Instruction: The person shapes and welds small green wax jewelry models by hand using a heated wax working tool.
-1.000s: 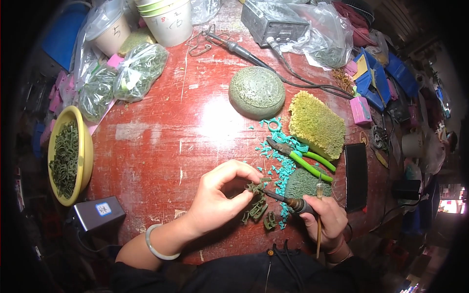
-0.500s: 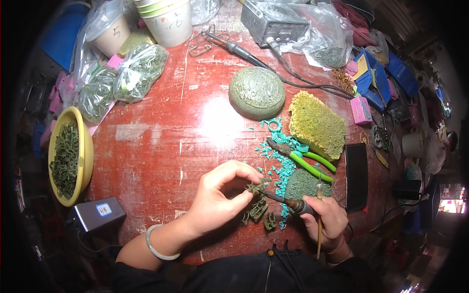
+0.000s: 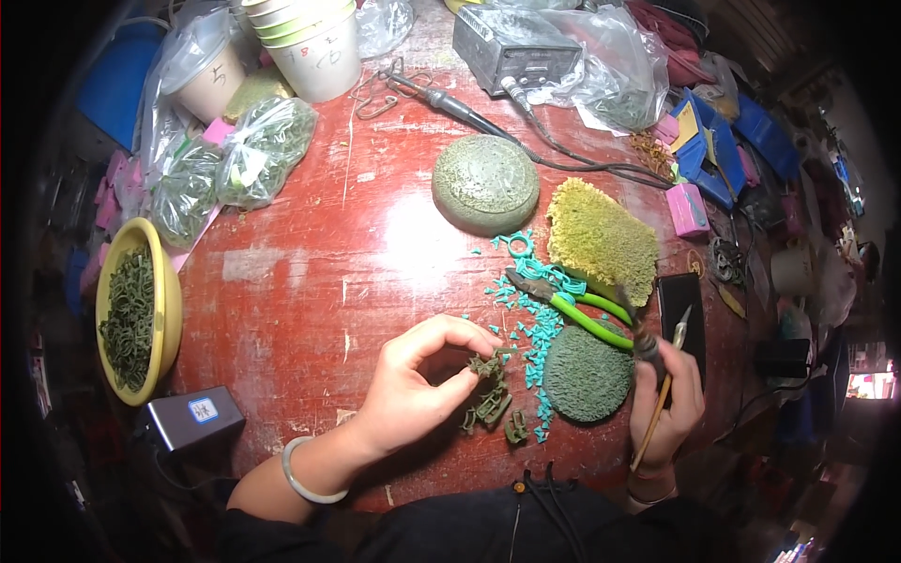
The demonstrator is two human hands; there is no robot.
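My left hand (image 3: 413, 387) pinches a small dark green openwork piece (image 3: 486, 366) between thumb and fingertips. Similar green pieces (image 3: 491, 407) lie just below it on the table. In my right hand (image 3: 668, 405) is a soldering iron (image 3: 646, 345), its shaft smeared by motion and pointing up toward the yellow-green sponge (image 3: 605, 239). The same hand also holds a thin wooden-handled tool (image 3: 653, 424) with a pale pointed tip. Beside that hand is a round dark green sponge (image 3: 588, 373). Green-handled pliers (image 3: 587, 317) rest among turquoise bits (image 3: 542, 342).
Beyond the pliers sits a round grey-green block (image 3: 485, 186). A yellow bowl (image 3: 169, 310) of green pieces stands at left, near a grey box (image 3: 192, 418). Farther back are bagged pieces (image 3: 267, 150), stacked buckets (image 3: 314, 56), a second iron (image 3: 450, 105) and a power unit (image 3: 516, 52).
My right hand has moved right and away from the green piece, taking the iron and thin tool along. The round dark green sponge is now uncovered. My left hand keeps its pinch.
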